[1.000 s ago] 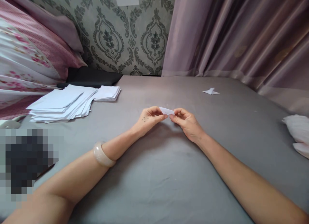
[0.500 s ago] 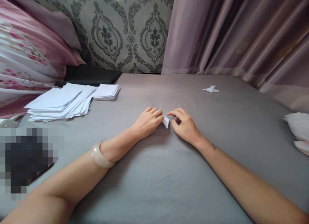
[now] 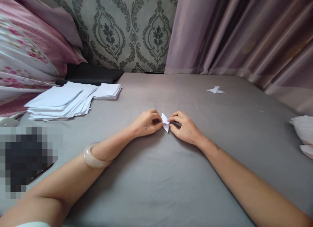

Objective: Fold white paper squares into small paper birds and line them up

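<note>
A small folded piece of white paper (image 3: 165,122), pointed at its top and bottom, is between my two hands just above the grey cloth surface (image 3: 156,175). My left hand (image 3: 148,123) pinches its left side between thumb and fingers. From the right, my right hand (image 3: 184,126) grips the other side with thumb and fingertips. Parts of the paper's edges are hidden behind the fingertips. A pale bangle (image 3: 94,157) sits on my left forearm.
Stacked white paper sheets (image 3: 55,98) lie at the left, with a smaller paper stack (image 3: 107,91) beside them. A folded paper figure (image 3: 216,90) rests at the back right. Pink-purple curtains (image 3: 195,35) and a patterned wall (image 3: 133,35) border the far side. White fabric (image 3: 303,129) lies at the right edge.
My right hand has closed on the paper, which it was apart from before. My left hand has turned and shifted its hold, so more of the folded paper shows. The view has moved slightly.
</note>
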`<state>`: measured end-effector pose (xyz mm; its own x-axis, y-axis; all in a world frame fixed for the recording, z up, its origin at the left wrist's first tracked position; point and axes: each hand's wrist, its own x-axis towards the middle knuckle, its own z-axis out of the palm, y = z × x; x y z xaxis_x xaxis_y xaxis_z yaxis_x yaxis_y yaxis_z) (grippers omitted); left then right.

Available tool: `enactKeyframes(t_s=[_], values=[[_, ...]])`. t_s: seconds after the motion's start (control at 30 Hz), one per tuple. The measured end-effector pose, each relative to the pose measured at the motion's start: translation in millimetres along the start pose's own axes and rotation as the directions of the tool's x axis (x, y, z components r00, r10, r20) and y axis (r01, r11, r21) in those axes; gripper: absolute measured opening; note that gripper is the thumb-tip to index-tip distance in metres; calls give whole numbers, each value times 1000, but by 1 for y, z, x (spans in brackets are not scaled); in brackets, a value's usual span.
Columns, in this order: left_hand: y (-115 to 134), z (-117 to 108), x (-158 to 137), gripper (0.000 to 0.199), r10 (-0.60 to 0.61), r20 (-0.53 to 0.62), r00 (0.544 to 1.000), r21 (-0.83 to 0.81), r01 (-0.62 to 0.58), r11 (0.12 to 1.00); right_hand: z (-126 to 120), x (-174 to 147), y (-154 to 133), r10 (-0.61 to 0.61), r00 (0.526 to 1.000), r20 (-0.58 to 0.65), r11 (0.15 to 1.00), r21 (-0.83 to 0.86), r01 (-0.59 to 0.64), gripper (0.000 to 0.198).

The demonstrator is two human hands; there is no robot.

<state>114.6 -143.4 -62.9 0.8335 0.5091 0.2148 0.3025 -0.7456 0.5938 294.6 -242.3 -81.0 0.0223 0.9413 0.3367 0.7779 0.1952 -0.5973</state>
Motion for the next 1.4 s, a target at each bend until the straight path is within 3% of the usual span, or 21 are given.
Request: enactKeyframes(t_s=[0.4,0.83,1.07,1.23,1.4], values=[[-2,5,4,19,-191,-51,980,-55,188,981,2,15,6,131,991,35,986,104,-134,18],[-2,12,6,13,-258,-80,963,-51,255,966,6,18,5,203,979,-6,978,51,-202,13],[-5,16,5,11,-243,-98,965,-29,242,970,5,19,5,219,976,1,975,28,-218,12],[-11,21,2,10,-121,-170,978,32,128,991,4,19,6,215,977,-10,977,9,-215,4],[-3,20,0,19,-20,-82,996,196,36,980,7,16,10,109,994,14,994,0,-109,12]])
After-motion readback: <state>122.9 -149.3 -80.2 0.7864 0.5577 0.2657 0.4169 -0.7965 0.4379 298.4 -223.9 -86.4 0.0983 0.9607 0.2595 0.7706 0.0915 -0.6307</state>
